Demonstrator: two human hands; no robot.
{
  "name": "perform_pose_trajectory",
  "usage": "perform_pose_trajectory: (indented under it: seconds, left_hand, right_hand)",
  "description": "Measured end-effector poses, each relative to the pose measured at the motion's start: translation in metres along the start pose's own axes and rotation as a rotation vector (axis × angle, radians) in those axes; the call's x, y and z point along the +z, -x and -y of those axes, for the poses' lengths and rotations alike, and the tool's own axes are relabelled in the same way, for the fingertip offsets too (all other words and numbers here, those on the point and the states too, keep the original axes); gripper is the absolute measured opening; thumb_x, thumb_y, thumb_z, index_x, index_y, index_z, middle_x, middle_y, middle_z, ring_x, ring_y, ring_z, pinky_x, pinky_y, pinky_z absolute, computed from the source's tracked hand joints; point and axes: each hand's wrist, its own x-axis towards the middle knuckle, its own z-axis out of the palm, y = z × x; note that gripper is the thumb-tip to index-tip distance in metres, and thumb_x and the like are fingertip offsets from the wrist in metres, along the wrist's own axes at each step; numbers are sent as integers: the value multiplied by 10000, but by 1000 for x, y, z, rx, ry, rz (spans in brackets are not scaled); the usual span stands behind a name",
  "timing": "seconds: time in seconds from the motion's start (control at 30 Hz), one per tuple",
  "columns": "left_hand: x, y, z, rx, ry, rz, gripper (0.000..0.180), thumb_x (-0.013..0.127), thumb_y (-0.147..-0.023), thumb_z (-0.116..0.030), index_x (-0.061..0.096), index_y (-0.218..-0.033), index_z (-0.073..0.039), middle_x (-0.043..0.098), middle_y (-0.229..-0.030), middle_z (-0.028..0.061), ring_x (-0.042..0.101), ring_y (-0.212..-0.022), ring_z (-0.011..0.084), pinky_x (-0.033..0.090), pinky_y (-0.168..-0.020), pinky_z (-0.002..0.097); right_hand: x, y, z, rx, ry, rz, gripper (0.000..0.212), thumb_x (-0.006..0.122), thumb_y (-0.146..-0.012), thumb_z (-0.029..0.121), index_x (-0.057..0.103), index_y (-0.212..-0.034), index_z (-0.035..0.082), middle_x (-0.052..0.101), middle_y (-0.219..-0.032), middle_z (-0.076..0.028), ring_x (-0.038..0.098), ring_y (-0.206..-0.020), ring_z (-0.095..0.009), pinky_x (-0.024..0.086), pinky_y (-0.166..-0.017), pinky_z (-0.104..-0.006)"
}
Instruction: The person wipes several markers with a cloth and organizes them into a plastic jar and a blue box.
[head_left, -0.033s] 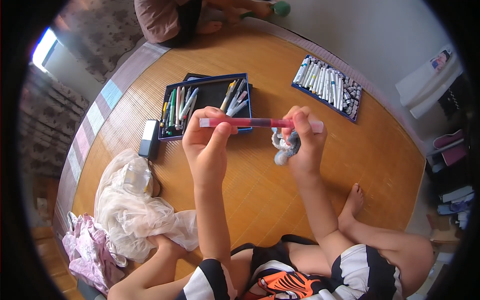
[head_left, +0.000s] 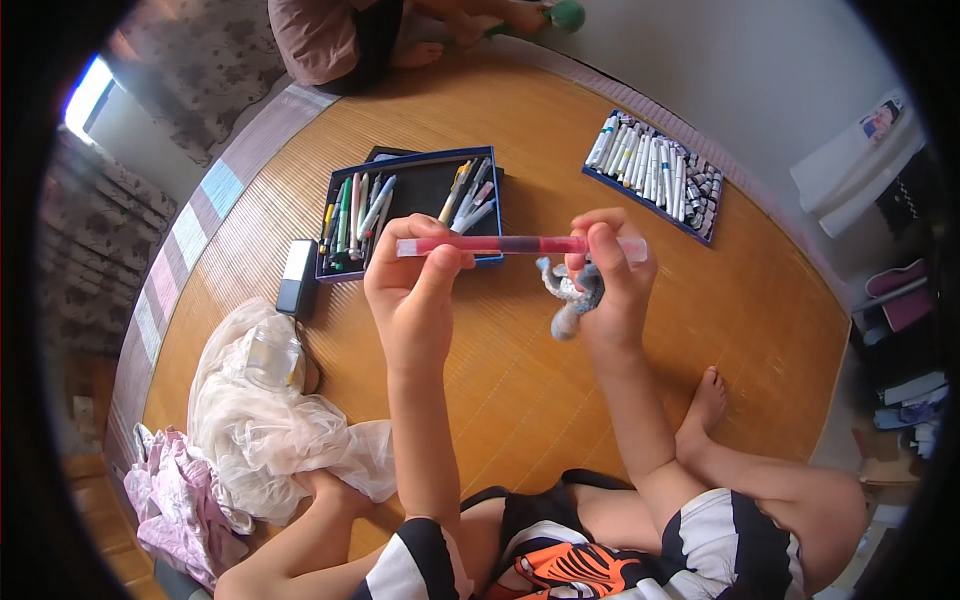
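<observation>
A slim translucent pink-red pen with clear ends and a darker middle is held level in front of me. My left hand pinches its left end between thumb and fingers. At the other end, my right hand grips it with the thumb along the near side. A small grey-and-white fuzzy charm dangles beside my right hand; what it hangs from is hidden. Behind my left hand lies an open dark tray with blue edges, holding several pens and markers.
A blue-edged box full of white markers lies at the far right. Left of the tray is a black-and-white case. Sheer white cloth and pink fabric are heaped by my left leg. Another person sits at the far edge.
The fuzzy charm has swung and hangs slightly lower. My right hand and the pen have shifted very slightly; both hands keep their grip.
</observation>
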Motion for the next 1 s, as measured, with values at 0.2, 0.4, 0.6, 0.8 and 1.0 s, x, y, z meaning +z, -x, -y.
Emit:
perform_pose_trajectory:
  seconds: [0.2, 0.4, 0.6, 0.8, 1.0]
  left_hand:
    - [-6, -1, 1, 37, -39, 40, 117, 564, -680, -19, 463, -738, -10, 458, -731, 43, 459, -635, 94, 382, -575, 192]
    - [-3, 0, -3, -18, -372, 220, 158, 628, -631, -37, 473, -633, -10, 470, -615, 15, 445, -568, 66, 344, -508, 166]
    - [10, 6, 14, -293, -629, 542, 201, 643, -634, -141, 509, -631, 8, 494, -594, 34, 478, -563, 96, 400, -533, 210]
    - [18, 10, 24, -513, -428, 584, 146, 533, -739, -123, 492, -704, 13, 477, -669, 15, 437, -603, 68, 364, -547, 185]
    - [20, 13, 24, -382, -226, 499, 176, 448, -788, -155, 496, -808, 12, 510, -687, 39, 451, -589, 72, 359, -524, 186]
  right_hand:
    - [-12, -4, 5, -122, 20, 113, 198, 578, -699, 208, 508, -743, 27, 487, -618, -14, 461, -500, -59, 349, -454, -161]
    - [-24, -18, 9, -137, -50, 44, 214, 584, -708, 213, 487, -627, 40, 458, -536, 7, 387, -411, -34, 263, -373, -147]
    - [-24, -26, 29, -105, 201, -138, 241, 614, -680, 221, 476, -565, 60, 418, -469, 35, 319, -377, -5, 223, -371, -137]
    - [-18, -21, 33, -40, 267, -64, 217, 629, -660, 222, 529, -687, 32, 473, -540, 25, 378, -445, -7, 268, -404, -127]
    - [-13, -17, 17, -21, 83, 46, 262, 651, -642, 169, 494, -783, 15, 514, -617, -16, 413, -475, -27, 315, -426, -140]
